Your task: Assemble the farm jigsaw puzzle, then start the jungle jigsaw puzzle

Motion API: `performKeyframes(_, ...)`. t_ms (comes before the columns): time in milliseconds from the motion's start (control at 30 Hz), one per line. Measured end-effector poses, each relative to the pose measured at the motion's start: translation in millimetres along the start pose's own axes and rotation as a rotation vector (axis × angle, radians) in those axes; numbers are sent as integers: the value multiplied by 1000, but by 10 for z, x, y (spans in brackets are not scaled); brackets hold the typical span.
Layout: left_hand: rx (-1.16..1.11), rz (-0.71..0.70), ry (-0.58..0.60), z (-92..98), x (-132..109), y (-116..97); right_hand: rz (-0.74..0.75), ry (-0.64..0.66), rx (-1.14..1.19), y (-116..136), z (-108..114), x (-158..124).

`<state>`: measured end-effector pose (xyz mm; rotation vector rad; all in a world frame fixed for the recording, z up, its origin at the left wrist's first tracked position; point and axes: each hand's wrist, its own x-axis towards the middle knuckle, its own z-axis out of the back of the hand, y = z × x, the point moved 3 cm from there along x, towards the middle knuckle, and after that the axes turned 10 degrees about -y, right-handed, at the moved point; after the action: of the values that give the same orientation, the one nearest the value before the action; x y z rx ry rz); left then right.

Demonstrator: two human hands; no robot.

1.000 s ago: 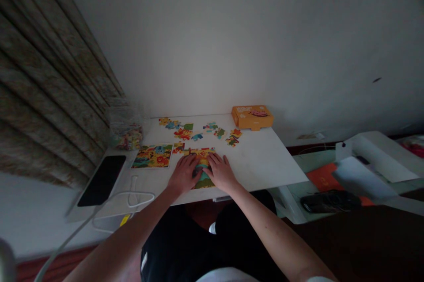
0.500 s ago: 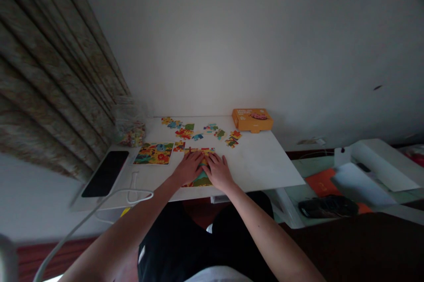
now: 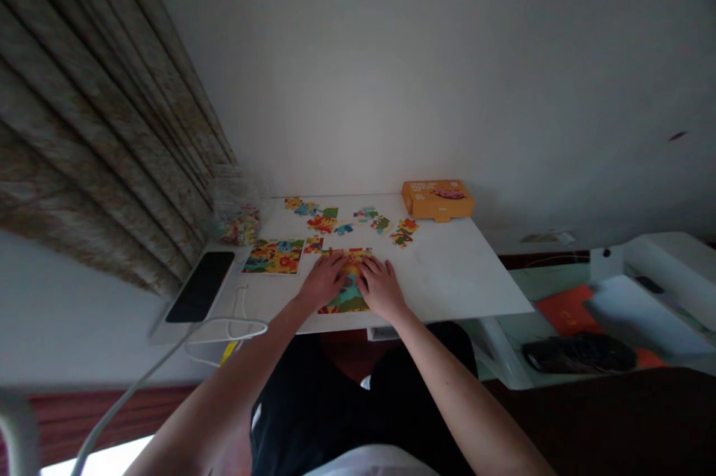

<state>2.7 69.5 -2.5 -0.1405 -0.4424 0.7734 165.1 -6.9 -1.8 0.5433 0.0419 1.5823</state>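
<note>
A partly covered jigsaw puzzle (image 3: 350,298) in green, teal, yellow and red lies at the table's near edge. On its left side rests my left hand (image 3: 323,280), fingers stretched forward over the pieces. My right hand (image 3: 383,288) lies flat on the right side, its fingers spread a little. Neither hand grips anything; both press or rest on the puzzle. Just beyond my left hand is a small joined group of puzzle pieces (image 3: 314,245). To the left lies a colourful animal picture card (image 3: 274,257). Further back are loose pieces, among them a tiger piece (image 3: 322,223) and a green one (image 3: 381,224).
An orange puzzle box (image 3: 439,200) stands at the table's back right. At the left are a clear plastic bag (image 3: 238,218) with small contents, a black phone (image 3: 201,286) and a white cable (image 3: 240,321). A glass shelf to the right holds a black shoe (image 3: 579,353).
My hands have moved slightly apart, uncovering more of the puzzle's middle. The whole view has shifted, so the table appears further right.
</note>
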Motion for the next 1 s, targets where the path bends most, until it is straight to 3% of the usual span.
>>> performKeyframes(100, 84, 119, -15, 171, 125, 297, -2, -24, 17, -11, -6, -15)
performKeyframes(233, 202, 254, 126, 358, 306, 706, -7, -71, 49, -28, -1, -40)
performKeyframes(333, 217, 283, 261, 427, 423, 902, -14, -122, 77, -33, 20, -59)
performKeyframes(433, 214, 291, 302, 455, 524, 1016, -16, -164, 95, -32, 41, -71)
performKeyframes(733, 77, 337, 259, 477, 788, 1172, 0, -201, 84, -20, 78, -66)
performKeyframes(1000, -437, 471, -56, 477, 865, 1191, -20, -231, 113, -37, 73, -58)
